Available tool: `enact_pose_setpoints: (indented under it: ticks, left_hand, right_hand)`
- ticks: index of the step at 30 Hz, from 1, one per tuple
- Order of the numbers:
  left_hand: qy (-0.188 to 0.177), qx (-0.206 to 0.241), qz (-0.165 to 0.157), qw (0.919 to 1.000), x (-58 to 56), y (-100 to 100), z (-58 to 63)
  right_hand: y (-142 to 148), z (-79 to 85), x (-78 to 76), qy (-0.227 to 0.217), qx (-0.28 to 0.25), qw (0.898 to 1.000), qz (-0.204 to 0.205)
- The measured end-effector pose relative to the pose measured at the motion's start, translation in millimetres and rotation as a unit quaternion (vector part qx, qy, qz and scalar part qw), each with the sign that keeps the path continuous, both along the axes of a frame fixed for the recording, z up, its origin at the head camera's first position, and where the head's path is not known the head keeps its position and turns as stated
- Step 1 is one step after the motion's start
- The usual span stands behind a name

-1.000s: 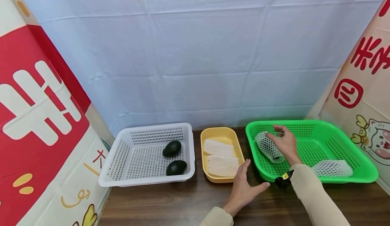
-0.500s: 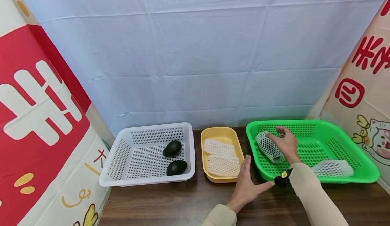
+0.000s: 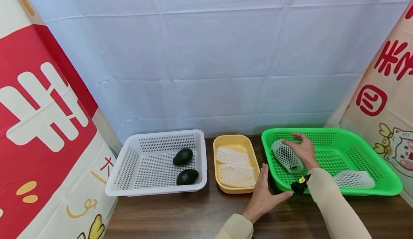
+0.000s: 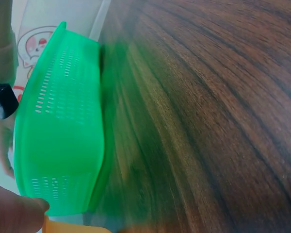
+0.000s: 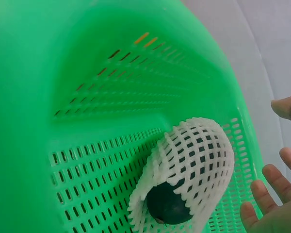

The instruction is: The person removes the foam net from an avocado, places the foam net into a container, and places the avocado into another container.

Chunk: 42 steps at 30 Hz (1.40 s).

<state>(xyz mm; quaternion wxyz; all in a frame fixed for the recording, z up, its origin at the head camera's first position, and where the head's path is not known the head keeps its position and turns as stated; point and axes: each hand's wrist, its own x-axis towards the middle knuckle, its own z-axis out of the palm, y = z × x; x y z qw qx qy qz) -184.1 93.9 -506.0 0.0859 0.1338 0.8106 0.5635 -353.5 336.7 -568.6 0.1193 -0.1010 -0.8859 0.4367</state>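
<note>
An avocado [image 5: 169, 204] in a white foam net sleeve [image 3: 286, 156] lies tilted in the left part of the green basket [image 3: 327, 162], its dark end showing at the sleeve's opening. My right hand [image 3: 304, 151] hovers just right of it, fingers relaxed and apart; the right wrist view shows space between fingers and net. My left hand [image 3: 262, 197] is held over the table in front, between the yellow tray [image 3: 237, 144] and the green basket, thumb and fingers spread and holding nothing. Two flat foam net sleeves [image 3: 237, 175] lie in that tray.
Two bare avocados [image 3: 183, 156] sit at the right side of the white basket [image 3: 145, 163]. Another white foam net sleeve [image 3: 355, 180] lies in the green basket's front right, behind my right forearm. A pale cloth wall [image 3: 206, 60] stands behind, with printed panels at both sides.
My left hand has drifted slightly right, its thumb closer to the right wrist. The right hand has stayed nearly still beside the netted avocado.
</note>
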Motion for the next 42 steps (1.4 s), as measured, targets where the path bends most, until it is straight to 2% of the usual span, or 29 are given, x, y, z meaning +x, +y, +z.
enact_pose_setpoints:
  ticks: [10, 16, 19, 26, 30, 34, 42]
  left_hand:
    - [-0.012, 0.007, -0.009, 0.9999, -1.7, 5, 0.6]
    - [-0.020, 0.010, -0.012, 0.9997, -2.0, 9, 0.9]
    - [-0.018, 0.011, -0.014, 0.9997, -1.4, 11, 1.4]
    - [0.000, 0.009, -0.009, 0.9999, -3.1, 13, 0.2]
    - [-0.001, 0.008, 0.002, 1.0000, -5.3, 14, -2.5]
    - [0.007, 0.009, 0.001, 0.9999, -7.2, 15, -5.2]
    - [0.008, 0.026, 0.004, 0.9996, -8.0, 16, -4.5]
  right_hand:
    - [-5, 20.1, 8.1, -0.025, -0.001, 1.000, 0.012]
    - [-5, 26.8, 14.0, -0.074, -0.016, 0.997, 0.018]
    - [-6, 32.5, 19.3, -0.113, -0.040, 0.992, 0.026]
    - [-23, 61.6, 39.1, -0.188, -0.115, 0.974, 0.053]
    - [-28, 66.5, 44.6, -0.211, -0.119, 0.966, 0.086]
    - [-30, 67.0, 46.1, -0.214, -0.114, 0.963, 0.117]
    - [-34, 65.1, 46.3, -0.207, -0.123, 0.962, 0.132]
